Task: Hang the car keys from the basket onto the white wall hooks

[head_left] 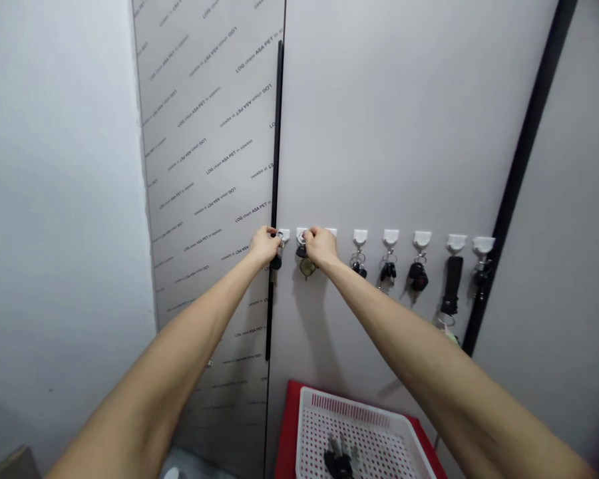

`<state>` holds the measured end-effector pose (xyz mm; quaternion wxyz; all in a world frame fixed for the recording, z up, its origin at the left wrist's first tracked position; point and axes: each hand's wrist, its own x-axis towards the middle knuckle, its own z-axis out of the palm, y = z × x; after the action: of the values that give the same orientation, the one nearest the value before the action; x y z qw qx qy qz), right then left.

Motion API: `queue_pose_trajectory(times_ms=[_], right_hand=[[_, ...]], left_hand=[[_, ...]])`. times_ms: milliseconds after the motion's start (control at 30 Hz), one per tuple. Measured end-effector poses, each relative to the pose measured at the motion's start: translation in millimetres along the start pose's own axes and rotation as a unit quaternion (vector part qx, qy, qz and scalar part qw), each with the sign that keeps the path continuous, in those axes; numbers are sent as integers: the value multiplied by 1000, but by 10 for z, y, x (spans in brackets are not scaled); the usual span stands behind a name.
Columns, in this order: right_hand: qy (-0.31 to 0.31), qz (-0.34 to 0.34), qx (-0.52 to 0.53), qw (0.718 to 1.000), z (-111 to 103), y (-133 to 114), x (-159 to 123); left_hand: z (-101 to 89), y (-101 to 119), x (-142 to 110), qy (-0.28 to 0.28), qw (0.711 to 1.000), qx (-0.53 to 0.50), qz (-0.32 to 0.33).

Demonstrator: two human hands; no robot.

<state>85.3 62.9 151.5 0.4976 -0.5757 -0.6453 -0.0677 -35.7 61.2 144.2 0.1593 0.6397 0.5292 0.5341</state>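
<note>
My left hand (pixel 265 245) is closed in a pinch on a key ring by the leftmost white hook (pixel 284 235). A black-headed key (pixel 276 262) dangles under those fingers. At the second hook, my right hand (pixel 321 245) pinches another key ring (pixel 302 237), with a black key head (pixel 301 252) and a round greenish fob (pixel 307 267) hanging below. Whether either ring rests on its hook cannot be made out. Just behind the right hand, a third white hook (pixel 331 232) is partly hidden.
Further right, several hooks carry keys, among them black keys (pixel 418 275) and a long black strap (pixel 452 286). Below, a white perforated basket (pixel 399 426) with black-headed keys (pixel 338 459) stands on a red surface (pixel 285 432). A black vertical strip (pixel 278 133) edges the panel.
</note>
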Motion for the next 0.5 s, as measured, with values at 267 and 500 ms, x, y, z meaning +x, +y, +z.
queue_pose_trajectory(times_ms=[267, 500], right_hand=[[-63, -96, 33, 993, 3, 7, -108], [-167, -71, 77, 980, -68, 607, -784]], left_hand=[[-102, 163, -17, -23, 975, 160, 152], [405, -199, -642, -174, 977, 39, 119]])
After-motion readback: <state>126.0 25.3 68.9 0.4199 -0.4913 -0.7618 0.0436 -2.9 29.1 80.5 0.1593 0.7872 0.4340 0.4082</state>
